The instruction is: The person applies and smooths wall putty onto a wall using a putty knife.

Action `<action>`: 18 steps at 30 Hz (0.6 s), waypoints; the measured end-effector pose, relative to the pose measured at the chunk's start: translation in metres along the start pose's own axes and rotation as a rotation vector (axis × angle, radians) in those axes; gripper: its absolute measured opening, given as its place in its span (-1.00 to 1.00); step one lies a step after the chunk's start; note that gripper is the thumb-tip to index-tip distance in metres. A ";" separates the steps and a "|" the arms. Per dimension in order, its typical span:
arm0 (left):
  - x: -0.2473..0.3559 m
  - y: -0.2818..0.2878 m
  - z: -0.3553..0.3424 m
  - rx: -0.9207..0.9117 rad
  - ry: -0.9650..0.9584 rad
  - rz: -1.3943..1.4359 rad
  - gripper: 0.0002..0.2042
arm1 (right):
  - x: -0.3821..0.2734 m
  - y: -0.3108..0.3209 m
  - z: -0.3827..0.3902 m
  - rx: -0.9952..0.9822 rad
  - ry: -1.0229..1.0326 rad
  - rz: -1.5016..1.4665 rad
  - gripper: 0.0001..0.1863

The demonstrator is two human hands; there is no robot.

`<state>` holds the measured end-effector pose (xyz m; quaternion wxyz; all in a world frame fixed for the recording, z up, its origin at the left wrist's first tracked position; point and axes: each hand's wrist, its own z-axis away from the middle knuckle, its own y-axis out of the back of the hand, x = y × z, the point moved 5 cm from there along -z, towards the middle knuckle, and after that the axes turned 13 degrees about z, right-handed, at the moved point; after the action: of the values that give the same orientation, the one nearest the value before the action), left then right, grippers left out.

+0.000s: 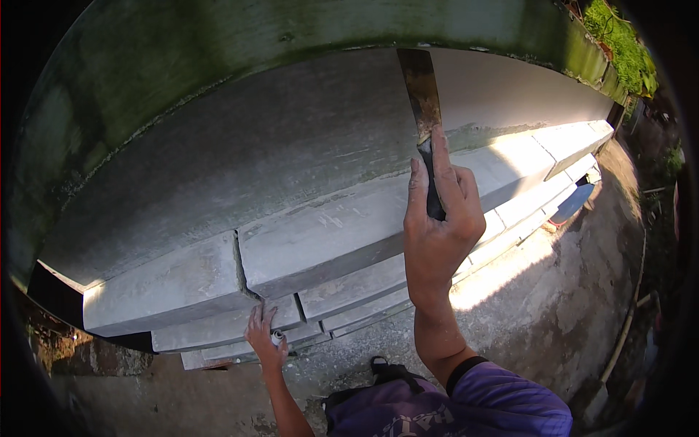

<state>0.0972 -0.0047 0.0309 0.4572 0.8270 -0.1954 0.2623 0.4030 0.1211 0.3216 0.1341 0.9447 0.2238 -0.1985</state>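
"Scraper (418,87), where do you see it?"

"At one o'clock, blade up, in front of the grey wall (291,124); I can't tell whether they touch. The right grip (444,218), just off centre toward three o'clock, is closed around its dark handle, index finger laid along it toward the blade."

"What stays hidden?"

"Part of that handle, behind fingers and palm. At seven o'clock the left grip (262,335) is at the blocks (328,233), with a small pale round-ended thing (277,337) right against it, too small to identify. I can't tell whether the fingers hold it."

"Anything cut off or washed out?"

"The purple shirt (502,400) at five o'clock runs out of view below. Sun bleaches the blocks between two and three o'clock, and a blue thing (574,204) at three is hard to name."

"Materials?"

"Metal for the blade, stained brown and flaring toward its end. The blocks are pale grey, long and square-edged, with a crooked dark gap (239,262) toward eight o'clock. Overhead at twelve, a ledge (291,29) of green-streaked, rough-edged masonry curves across."
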 end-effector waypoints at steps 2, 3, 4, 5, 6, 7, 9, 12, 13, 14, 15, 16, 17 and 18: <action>-0.003 0.000 -0.002 -0.003 0.006 0.005 -0.28 | -0.002 0.001 -0.004 0.010 -0.008 0.038 -0.46; -0.003 0.000 -0.002 0.003 0.000 -0.003 -0.28 | -0.001 0.002 -0.007 0.016 -0.012 0.073 -0.46; -0.003 0.000 -0.001 0.010 -0.008 -0.011 -0.28 | 0.000 0.001 -0.009 0.017 -0.012 0.074 -0.46; -0.003 0.000 -0.002 0.009 -0.009 -0.010 -0.28 | 0.002 0.001 -0.011 0.031 -0.005 0.032 -0.45; 0.001 0.003 -0.004 0.006 -0.010 -0.011 -0.28 | 0.002 0.002 -0.011 0.043 0.001 -0.010 -0.45; 0.003 0.006 -0.005 0.004 -0.012 -0.013 -0.28 | 0.003 0.003 -0.006 0.043 -0.001 -0.011 -0.45; 0.000 0.003 0.002 0.005 -0.026 -0.003 -0.28 | 0.005 -0.002 0.008 -0.004 0.015 0.001 -0.45; 0.001 0.000 -0.003 0.012 -0.044 0.006 -0.28 | 0.005 -0.014 -0.008 0.068 0.025 -0.024 -0.44; 0.004 0.000 -0.003 0.011 -0.040 0.003 -0.28 | 0.004 -0.013 -0.015 0.120 0.038 -0.014 -0.44; 0.005 -0.002 -0.001 0.002 -0.041 0.007 -0.28 | 0.004 -0.007 -0.014 0.118 0.037 -0.005 -0.44; 0.004 0.000 0.000 0.001 -0.036 0.002 -0.28 | 0.001 -0.006 -0.012 0.075 0.016 0.008 -0.45; 0.002 0.001 0.000 0.000 -0.030 -0.003 -0.28 | -0.001 -0.006 -0.008 0.031 -0.003 0.022 -0.46; 0.001 0.002 0.002 0.002 -0.027 -0.006 -0.28 | 0.000 -0.004 -0.003 0.029 -0.003 0.018 -0.46; -0.001 0.000 0.001 0.001 -0.020 -0.008 -0.28 | 0.002 -0.002 0.002 0.024 0.007 0.003 -0.46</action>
<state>0.0965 -0.0054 0.0303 0.4559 0.8306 -0.1965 0.2521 0.4031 0.1227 0.3189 0.1220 0.9473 0.2207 -0.1975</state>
